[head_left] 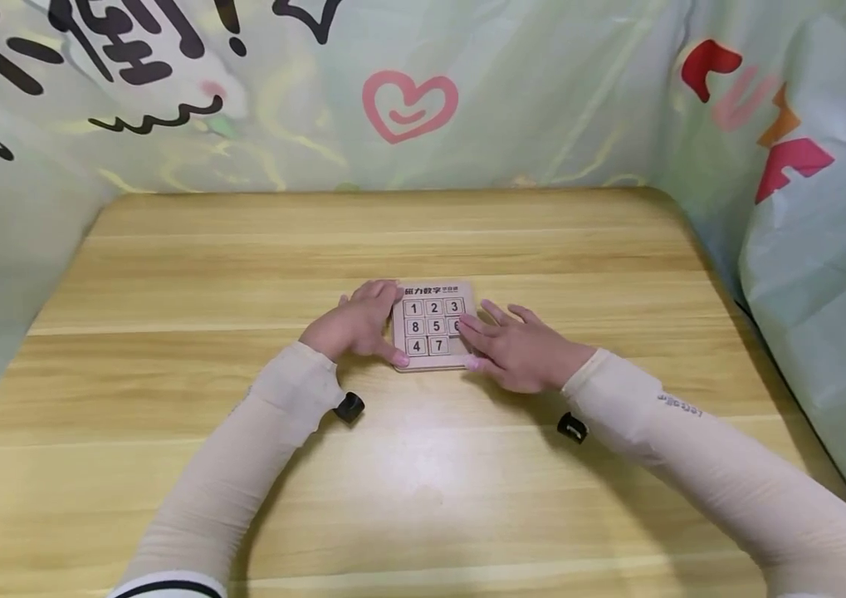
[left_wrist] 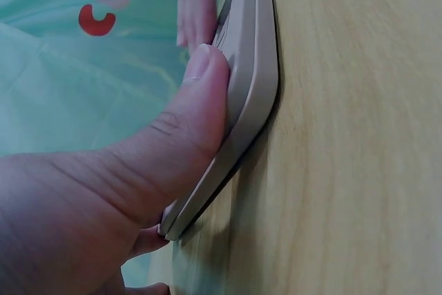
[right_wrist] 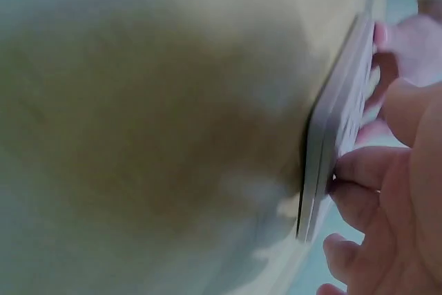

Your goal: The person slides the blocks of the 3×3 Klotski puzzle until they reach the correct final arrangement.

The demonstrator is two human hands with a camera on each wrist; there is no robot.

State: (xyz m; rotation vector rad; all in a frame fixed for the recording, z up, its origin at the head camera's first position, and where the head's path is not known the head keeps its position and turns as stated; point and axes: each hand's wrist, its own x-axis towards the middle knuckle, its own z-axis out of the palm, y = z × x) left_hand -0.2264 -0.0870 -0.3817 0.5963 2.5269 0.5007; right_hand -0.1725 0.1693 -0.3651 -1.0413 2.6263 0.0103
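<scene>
A pale pink sliding number puzzle lies flat on the wooden table. Its rows read 1 2 3, then 8 5 and a partly covered 6, then 4 7 with a bare slot at lower right. My left hand holds the board's left side, thumb at the near corner and fingers at the far one. In the left wrist view the thumb presses on the rim. My right hand reaches in from the right, fingers extended, with fingertips touching the 6 tile. Its thumb is near the board's lower right corner.
The light wooden table extends around the board on all sides. A printed cloth with a pink heart and black characters hangs behind it, and more cloth hangs along the right edge. Black wrist-camera pieces sit under both wrists.
</scene>
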